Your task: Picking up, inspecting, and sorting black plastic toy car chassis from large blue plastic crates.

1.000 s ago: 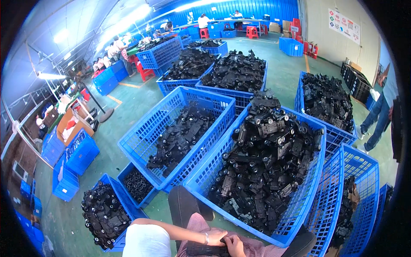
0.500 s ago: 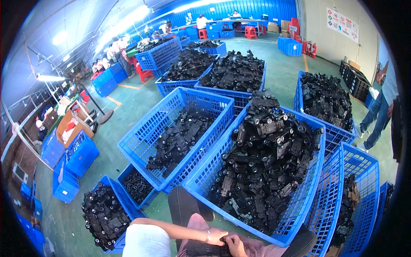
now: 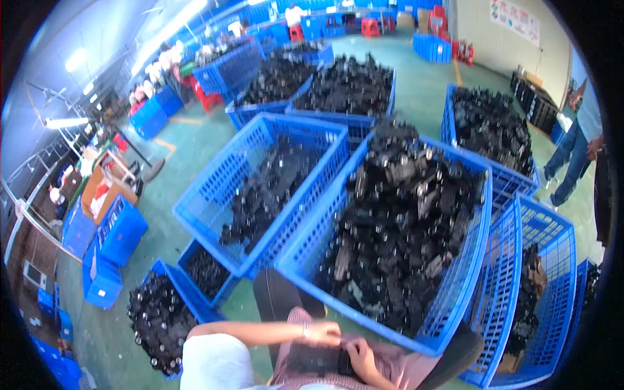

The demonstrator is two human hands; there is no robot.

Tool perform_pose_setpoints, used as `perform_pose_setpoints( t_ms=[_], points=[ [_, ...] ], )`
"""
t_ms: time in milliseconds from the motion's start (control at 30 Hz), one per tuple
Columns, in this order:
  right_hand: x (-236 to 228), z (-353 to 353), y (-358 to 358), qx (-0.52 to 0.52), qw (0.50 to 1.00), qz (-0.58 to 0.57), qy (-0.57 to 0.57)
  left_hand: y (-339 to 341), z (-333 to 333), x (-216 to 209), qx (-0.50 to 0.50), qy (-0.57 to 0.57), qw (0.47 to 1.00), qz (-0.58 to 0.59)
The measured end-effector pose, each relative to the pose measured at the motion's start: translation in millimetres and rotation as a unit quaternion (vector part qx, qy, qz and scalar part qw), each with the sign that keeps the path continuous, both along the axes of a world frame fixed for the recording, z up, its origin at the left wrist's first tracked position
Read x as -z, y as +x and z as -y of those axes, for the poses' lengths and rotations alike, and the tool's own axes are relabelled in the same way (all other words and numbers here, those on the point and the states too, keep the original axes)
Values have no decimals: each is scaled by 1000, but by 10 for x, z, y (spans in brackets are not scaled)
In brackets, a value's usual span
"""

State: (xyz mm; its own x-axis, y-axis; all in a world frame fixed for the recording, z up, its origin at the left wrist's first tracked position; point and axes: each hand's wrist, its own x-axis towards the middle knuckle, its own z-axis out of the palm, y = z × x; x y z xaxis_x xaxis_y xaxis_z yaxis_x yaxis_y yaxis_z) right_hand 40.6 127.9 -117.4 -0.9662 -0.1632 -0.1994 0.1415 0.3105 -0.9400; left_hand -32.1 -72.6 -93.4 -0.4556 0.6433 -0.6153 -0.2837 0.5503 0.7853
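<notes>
In my lap lies a black toy car chassis (image 3: pixel 315 359), partly hidden by my hands and blurred. My right hand (image 3: pixel 361 359) is curled against its right end and appears to grip it. Just above the chassis, toward its far side, is my left hand (image 3: pixel 323 333), its fingers smeared by motion. A pinkish checked cloth (image 3: pixel 396 364) covers my lap under the part. Directly ahead, a large blue crate (image 3: pixel 383 325) holds a heap of similar black chassis (image 3: pixel 396 227) with small wheels.
A second blue crate (image 3: pixel 214 195), partly filled, stands left of it. Small wheels or rings fill a low blue bin (image 3: pixel 224 294); chassis fill the bin (image 3: pixel 159 318) beside it. More blue crates (image 3: pixel 520 312) stand right. A person in jeans (image 3: pixel 569 159) stands at the far right.
My hands have moved apart; the left has shifted up and left, while the right stays by the chassis. The whole view has shifted slightly, moving the crates up in the picture.
</notes>
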Motion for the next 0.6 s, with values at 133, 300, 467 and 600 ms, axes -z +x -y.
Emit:
perform_pose_setpoints(
  t_ms=[133,300,467,600],
  points=[
    [-292,11,-85,3,999,34,-12,-62,-45,-221,-239,-19,971,-20],
    [-300,40,-113,-18,998,53,14,40,47,-113,-265,-30,912,-310],
    [-322,35,-68,-15,998,56,24,-273,433,-540,-453,-100,781,-418],
    [-386,37,-85,-20,997,70,36,-381,643,-663,-517,-117,683,-503]
  ],
)
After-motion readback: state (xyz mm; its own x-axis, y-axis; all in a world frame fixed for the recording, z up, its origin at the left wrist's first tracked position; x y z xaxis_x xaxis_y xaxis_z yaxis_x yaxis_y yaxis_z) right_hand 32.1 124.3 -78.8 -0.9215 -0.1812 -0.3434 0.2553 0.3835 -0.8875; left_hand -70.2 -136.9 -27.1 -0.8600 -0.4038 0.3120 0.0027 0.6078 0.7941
